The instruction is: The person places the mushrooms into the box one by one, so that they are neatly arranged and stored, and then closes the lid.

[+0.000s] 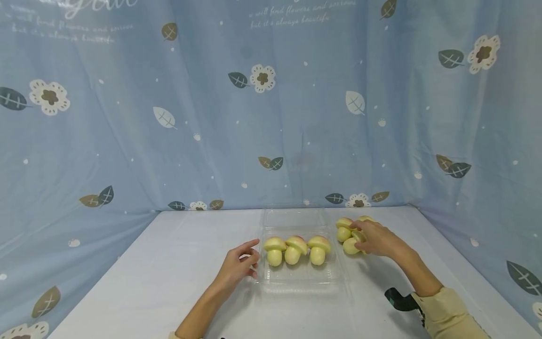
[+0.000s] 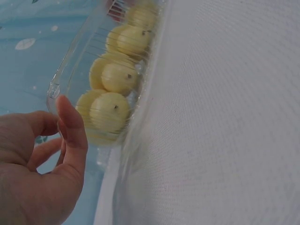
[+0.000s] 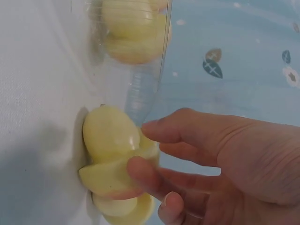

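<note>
Three mushroom-shaped pieces, pale yellow with a pink blush on the caps, stand in a row inside a clear plastic box. At the box's left side, my left hand pinches the rim between thumb and fingers; the left wrist view shows the curled fingers right at the corner. To the right of the box lies a loose group of the same mushroom pieces. My right hand reaches over this group, its thumb and fingers round the cap of one mushroom piece.
The box's clear lid lies folded back behind it. A white tabletop spreads beneath, with a blue leaf-and-flower curtain behind and at both sides. A dark device is at the right wrist, by the sleeve.
</note>
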`<state>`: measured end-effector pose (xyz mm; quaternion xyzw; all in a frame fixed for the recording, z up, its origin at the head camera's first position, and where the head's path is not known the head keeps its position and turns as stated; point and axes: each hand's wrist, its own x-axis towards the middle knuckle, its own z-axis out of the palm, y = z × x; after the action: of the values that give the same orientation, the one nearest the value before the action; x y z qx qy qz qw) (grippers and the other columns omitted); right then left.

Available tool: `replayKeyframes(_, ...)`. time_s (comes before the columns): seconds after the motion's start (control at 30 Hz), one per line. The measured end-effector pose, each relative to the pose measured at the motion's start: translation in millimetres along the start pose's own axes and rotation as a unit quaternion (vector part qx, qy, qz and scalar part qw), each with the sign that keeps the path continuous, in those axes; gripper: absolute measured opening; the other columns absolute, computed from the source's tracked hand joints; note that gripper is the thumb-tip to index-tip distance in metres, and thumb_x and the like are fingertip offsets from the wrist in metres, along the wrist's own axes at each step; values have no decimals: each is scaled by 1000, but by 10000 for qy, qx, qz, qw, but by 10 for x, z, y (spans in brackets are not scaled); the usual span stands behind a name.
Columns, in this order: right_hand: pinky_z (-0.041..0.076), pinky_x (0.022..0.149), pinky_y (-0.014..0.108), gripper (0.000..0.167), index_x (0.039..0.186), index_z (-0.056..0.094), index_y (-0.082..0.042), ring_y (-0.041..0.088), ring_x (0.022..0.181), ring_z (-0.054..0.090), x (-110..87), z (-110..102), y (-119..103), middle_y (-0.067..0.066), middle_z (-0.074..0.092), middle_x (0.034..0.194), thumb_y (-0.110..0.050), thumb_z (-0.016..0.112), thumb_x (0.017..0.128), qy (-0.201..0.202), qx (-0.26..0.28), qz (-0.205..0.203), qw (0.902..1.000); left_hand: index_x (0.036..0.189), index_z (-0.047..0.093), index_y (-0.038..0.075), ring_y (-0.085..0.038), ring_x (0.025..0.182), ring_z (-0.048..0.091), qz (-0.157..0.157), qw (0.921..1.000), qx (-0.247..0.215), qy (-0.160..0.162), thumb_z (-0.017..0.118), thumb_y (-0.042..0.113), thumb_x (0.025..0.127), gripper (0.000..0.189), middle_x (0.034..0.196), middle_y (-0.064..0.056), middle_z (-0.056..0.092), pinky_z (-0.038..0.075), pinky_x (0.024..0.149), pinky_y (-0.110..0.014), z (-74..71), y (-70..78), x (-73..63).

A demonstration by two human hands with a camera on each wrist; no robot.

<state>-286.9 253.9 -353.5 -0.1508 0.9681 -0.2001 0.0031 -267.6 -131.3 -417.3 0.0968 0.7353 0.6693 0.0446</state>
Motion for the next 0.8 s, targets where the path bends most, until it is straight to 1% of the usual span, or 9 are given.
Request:
replayKeyframes(0.1,45,52,27,50,132,54,7,11,58,54,10,12,33,17,59,110,-6,69,86,-46,112,18,9999,144,47,2,-11,71,55,-8,10000,3,41,60,6,94,51,97,-6,53,54,54,-21,4,11,5)
replayKeyframes(0.23,43,49,27,49,131,53,9,11,55,53,20,18,72,6,59,88,-1,64,84,-113,176,23,9998,143,47,1,-11,72,55,-12,10000,-16,87,61,6,94,52,98,-7,54,54,54,-22,13,21,3)
replayKeyframes(0.33,43,50,28,49,132,53,9,12,55,53,19,12,83,6,59,88,1,62,84,-173,224,11,9996,144,47,1,-12,72,55,-28,9999,-49,108,61,7,94,51,99,-8,54,54,54,-23,19,29,-7)
replayKeyframes(0.47,43,52,28,50,134,51,9,13,57,54,6,3,90,8,61,95,0,61,85,-262,305,21,9992,144,47,2,-12,72,54,-52,9999,-72,123,61,8,95,51,99,-7,54,54,54,-23,20,36,-18)
replayKeyframes(0.7,44,53,30,52,135,49,-1,15,56,56,-33,15,110,4,58,80,-4,64,85,-489,477,282,9973,144,46,1,-12,72,54,-64,9999,-65,65,59,5,95,51,98,-6,53,54,54,-22,9,14,-4)
replayKeyframes(0.77,44,54,30,53,133,49,-4,15,56,56,-38,18,117,4,58,78,-6,67,83,-511,449,294,9972,145,46,1,-13,72,54,-66,9999,-71,45,58,5,95,51,98,-6,53,54,54,-22,7,10,1)
replayKeyframes(0.8,44,55,30,54,132,50,-5,15,57,56,-39,20,120,3,58,81,-7,70,82,-512,418,291,9974,145,46,2,-13,73,54,-70,9999,-69,31,58,5,95,51,98,-6,53,54,54,-22,8,11,3)
